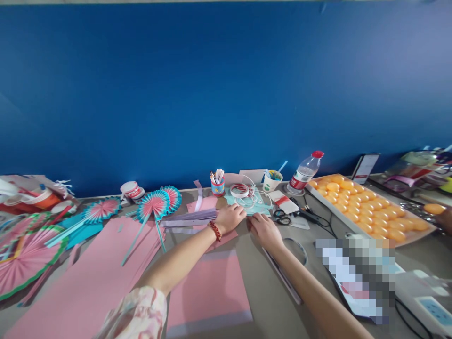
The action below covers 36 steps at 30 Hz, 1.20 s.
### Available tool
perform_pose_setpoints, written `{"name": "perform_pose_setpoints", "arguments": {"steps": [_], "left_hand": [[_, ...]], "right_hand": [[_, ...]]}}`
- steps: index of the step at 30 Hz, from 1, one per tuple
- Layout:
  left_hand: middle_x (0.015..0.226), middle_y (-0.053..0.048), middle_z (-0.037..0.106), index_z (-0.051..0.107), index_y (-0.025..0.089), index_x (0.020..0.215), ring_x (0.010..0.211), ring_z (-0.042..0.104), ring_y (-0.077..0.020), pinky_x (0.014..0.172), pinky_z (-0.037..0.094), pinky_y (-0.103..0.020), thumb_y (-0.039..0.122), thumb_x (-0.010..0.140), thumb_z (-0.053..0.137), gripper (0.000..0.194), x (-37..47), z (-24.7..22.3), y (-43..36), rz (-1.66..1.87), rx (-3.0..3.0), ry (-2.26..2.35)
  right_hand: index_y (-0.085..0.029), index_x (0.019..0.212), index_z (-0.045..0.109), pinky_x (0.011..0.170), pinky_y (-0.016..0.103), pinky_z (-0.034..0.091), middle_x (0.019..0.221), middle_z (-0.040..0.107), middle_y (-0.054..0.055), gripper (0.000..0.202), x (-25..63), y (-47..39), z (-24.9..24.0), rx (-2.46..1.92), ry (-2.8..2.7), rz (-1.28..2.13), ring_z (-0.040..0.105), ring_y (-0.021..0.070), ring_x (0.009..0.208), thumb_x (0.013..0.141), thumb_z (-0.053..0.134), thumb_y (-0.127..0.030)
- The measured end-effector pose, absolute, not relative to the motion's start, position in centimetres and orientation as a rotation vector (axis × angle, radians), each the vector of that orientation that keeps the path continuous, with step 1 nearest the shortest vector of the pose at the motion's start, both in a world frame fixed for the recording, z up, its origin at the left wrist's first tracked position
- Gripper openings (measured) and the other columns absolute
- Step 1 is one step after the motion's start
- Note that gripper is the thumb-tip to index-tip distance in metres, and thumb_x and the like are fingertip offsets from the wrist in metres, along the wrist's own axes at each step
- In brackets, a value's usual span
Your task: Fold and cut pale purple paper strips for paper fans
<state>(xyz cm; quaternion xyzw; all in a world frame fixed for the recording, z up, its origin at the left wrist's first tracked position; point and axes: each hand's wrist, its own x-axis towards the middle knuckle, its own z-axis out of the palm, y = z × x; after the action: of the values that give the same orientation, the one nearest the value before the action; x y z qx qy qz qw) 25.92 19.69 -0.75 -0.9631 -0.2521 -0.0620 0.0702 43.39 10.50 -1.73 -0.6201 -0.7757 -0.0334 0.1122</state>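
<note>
My left hand (229, 220), with a red beaded bracelet at the wrist, rests low over the table with its fingers bent together. What lies under those fingertips, if anything, is hidden. A turquoise paper sheet (262, 206) is just beyond both hands, with a roll of white tape (239, 190) and thin white cord on it. My right hand (265, 230) lies to the right, fingers slightly bent and apart, at the sheet's near edge. Beside my left wrist are lilac paper strips (189, 217). A pink sheet with lilac borders (212, 287) lies nearer, below my left forearm.
Pink paper (88, 273) and pleated paper fans (154, 205) cover the left side. A pen holder (218, 187), a paper cup (271, 181) and a water bottle (305, 173) stand along the blue wall. Scissors (282, 217) and a tray of orange balls (370, 209) are right.
</note>
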Motion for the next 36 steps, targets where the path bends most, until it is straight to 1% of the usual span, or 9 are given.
{"name": "perform_pose_setpoints", "arguments": {"steps": [4,8,10,13,18,23,27,31,36], "left_hand": [[0.12,-0.009,0.062,0.06,0.015,0.121,0.103,0.064,-0.0211,0.087,0.056,-0.041,0.033,0.097,0.061,0.03,25.9,-0.5,19.2,-0.218,-2.885,-0.723],[0.11,-0.007,0.064,0.063,0.013,0.108,0.104,0.062,-0.0206,0.087,0.055,-0.037,0.019,0.099,0.056,0.013,25.8,-0.1,18.6,-0.258,-2.873,-0.712],[0.108,-0.007,0.064,0.063,0.014,0.106,0.105,0.062,-0.0205,0.087,0.054,-0.035,0.016,0.099,0.053,0.012,25.8,0.1,18.5,-0.272,-2.867,-0.721],[0.114,-0.008,0.063,0.062,0.014,0.114,0.104,0.063,-0.0208,0.087,0.055,-0.038,0.026,0.098,0.058,0.019,25.7,0.0,18.9,-0.273,-2.858,-0.758],[0.122,-0.009,0.061,0.059,0.015,0.124,0.103,0.064,-0.0217,0.087,0.056,-0.042,0.035,0.097,0.062,0.033,25.8,-0.5,19.3,-0.261,-2.868,-0.798],[0.105,-0.006,0.065,0.063,0.015,0.102,0.103,0.062,-0.0215,0.087,0.053,-0.038,0.018,0.098,0.056,0.009,26.1,0.0,18.6,-0.312,-2.907,-0.761],[0.101,-0.008,0.065,0.061,0.014,0.096,0.101,0.06,-0.0234,0.086,0.05,-0.037,0.014,0.096,0.052,0.009,26.5,1.2,17.7,-0.4,-2.945,-0.747],[0.101,-0.01,0.065,0.06,0.014,0.095,0.101,0.06,-0.0241,0.083,0.049,-0.034,0.016,0.094,0.052,0.008,26.9,2.9,15.9,-0.513,-3.007,-0.684],[0.094,-0.006,0.065,0.058,0.018,0.09,0.088,0.062,-0.0198,0.077,0.049,-0.029,0.021,0.09,0.054,0.005,25.9,5.6,11.8,-0.727,-3.089,-0.609]], "right_hand": [[-0.016,0.116,0.067,0.087,0.033,0.041,0.105,0.062,0.01,0.029,43.4,10.4,-1.7,-1.828,-2.283,-0.112,0.054,0.0241,0.098,0.095,0.047,-0.017],[-0.017,0.114,0.067,0.087,0.033,0.042,0.104,0.063,0.009,0.029,43.2,10.3,-1.5,-1.85,-2.278,-0.138,0.054,0.0235,0.097,0.097,0.045,-0.019],[-0.018,0.114,0.067,0.088,0.033,0.042,0.106,0.063,0.009,0.029,42.9,10.0,-1.3,-1.862,-2.275,-0.156,0.055,0.0239,0.099,0.096,0.046,-0.019],[-0.016,0.116,0.067,0.09,0.036,0.042,0.112,0.064,0.012,0.028,42.1,9.2,-1.3,-1.9,-2.248,-0.196,0.055,0.0269,0.106,0.095,0.049,-0.021],[-0.015,0.135,0.057,0.096,0.04,0.041,0.127,0.063,0.014,0.041,41.5,7.9,-1.7,-1.946,-2.203,-0.237,0.056,0.029,0.113,0.099,0.049,-0.031],[-0.013,0.133,0.06,0.108,0.044,0.035,0.136,0.059,0.016,0.045,41.8,7.6,-2.4,-1.957,-2.191,-0.26,0.052,0.031,0.123,0.097,0.053,-0.039],[-0.015,0.133,0.06,0.113,0.052,0.027,0.136,0.06,0.016,0.047,41.5,7.3,-2.7,-1.964,-2.169,-0.273,0.051,0.0331,0.125,0.095,0.055,-0.042],[-0.017,0.12,0.07,0.113,0.053,0.026,0.13,0.064,0.016,0.038,41.3,7.2,-3.0,-1.955,-2.158,-0.257,0.051,0.0343,0.124,0.093,0.055,-0.04],[-0.022,0.096,0.077,0.103,0.05,0.036,0.097,0.074,0.013,0.022,41.8,7.3,-3.7,-1.931,-2.156,-0.198,0.061,0.0327,0.106,0.089,0.057,-0.028]]}}
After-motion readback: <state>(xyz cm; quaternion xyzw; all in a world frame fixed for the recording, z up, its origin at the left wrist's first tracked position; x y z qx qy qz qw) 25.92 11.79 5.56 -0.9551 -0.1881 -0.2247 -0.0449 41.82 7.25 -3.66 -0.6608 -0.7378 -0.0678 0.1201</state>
